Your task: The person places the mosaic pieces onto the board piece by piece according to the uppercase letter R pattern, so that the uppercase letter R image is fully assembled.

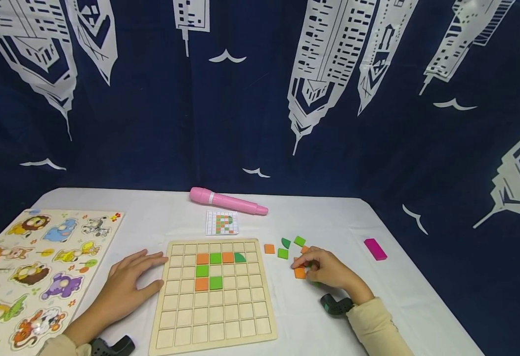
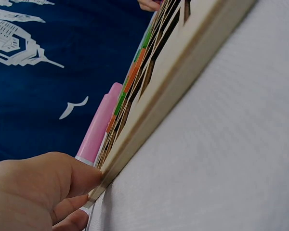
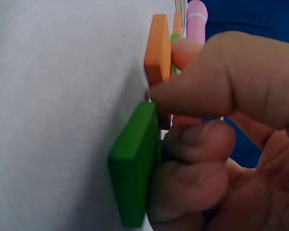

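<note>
A wooden grid board [image 1: 213,316] lies on the table, with orange and green square tiles and a green quarter-round tile [image 1: 239,257] in its cells. My left hand [image 1: 128,284] rests at the board's left edge, fingers spread, thumb and fingertips touching the rim. To the board's right, my right hand [image 1: 328,269] is among loose tiles with bent fingers. In the right wrist view its thumb touches or nearly touches an orange tile [image 3: 157,48]. A green tile [image 3: 132,163] lies beside its curled fingers. Whether the fingertips pinch a tile is hidden.
Behind the board lie a small pattern card [image 1: 222,223] and a pink marker-like stick [image 1: 231,201]. An animal picture board [image 1: 33,257] covers the left side. A magenta block [image 1: 375,249] lies at the right. Loose tiles [image 1: 282,253] lie near the board's right edge.
</note>
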The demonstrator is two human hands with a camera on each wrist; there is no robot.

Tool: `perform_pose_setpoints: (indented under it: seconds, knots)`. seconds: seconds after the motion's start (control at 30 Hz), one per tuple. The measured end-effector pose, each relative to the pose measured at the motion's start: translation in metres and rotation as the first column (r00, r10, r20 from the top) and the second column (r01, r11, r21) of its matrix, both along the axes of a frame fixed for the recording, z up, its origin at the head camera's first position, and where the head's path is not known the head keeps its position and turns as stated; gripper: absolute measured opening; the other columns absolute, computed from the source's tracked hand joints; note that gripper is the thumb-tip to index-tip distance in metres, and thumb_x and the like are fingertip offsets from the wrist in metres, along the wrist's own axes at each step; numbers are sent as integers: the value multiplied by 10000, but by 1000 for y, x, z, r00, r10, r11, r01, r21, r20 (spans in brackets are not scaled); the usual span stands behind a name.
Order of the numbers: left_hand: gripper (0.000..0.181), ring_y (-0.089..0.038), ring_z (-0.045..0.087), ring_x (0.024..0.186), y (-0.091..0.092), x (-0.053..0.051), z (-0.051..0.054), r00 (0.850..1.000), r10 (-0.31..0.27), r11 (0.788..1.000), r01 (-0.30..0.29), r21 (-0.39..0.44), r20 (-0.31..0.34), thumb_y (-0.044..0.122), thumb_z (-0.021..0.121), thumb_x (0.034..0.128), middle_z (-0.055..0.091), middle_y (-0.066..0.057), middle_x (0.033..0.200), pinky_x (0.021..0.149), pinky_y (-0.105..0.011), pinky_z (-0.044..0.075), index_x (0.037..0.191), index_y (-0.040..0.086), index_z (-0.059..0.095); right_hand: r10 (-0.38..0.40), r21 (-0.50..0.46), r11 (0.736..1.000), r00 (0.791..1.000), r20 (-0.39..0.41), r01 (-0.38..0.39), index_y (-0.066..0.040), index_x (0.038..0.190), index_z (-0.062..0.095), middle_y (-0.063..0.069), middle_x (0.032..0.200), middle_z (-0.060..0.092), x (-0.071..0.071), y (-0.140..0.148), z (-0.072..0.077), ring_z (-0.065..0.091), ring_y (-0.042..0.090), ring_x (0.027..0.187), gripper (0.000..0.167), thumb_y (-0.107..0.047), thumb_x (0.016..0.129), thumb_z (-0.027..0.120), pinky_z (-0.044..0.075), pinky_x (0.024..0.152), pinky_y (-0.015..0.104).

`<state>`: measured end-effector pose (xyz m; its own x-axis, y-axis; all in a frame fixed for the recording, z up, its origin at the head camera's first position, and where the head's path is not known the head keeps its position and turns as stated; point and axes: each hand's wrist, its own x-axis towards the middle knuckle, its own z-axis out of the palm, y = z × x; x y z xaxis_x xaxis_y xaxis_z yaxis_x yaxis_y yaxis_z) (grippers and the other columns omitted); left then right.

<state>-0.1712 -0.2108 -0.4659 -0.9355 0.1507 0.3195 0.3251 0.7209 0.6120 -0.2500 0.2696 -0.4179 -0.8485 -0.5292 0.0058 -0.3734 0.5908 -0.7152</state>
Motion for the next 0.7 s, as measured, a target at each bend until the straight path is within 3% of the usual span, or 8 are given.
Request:
perform_pose_setpoints:
  seconds: [0.2,0.33,0.7]
  knots:
    - [463,-501,408,1482,0,0,0,1000,-3,1000,3,7,1,190,828,918,661,-176,1477,1148,-718,229,1361,96,733,2,-7,1000,1000,-10,-2,16,1098,793,84,1085,705,1,-1,1,494,73,711,241,101,873,789,441,640,193]
    - [455,-502,406,1484,0,0,1,1000,-2,1000,2,10,2,187,827,918,662,-174,1476,1148,-715,228,1355,97,736,3,-6,1000,1000,-15,-3,22,1073,771,45,999,664,2,-3,2,493,67,724,215,58,871,835,445,639,196]
    - [458,-501,414,1480,0,0,1,1000,3,1000,-3,3,3,191,831,917,665,-175,1473,1147,-715,234,1355,101,738,7,13,1000,998,-60,-6,-4,1035,740,12,946,635,2,-5,2,499,53,715,200,46,868,839,455,635,198]
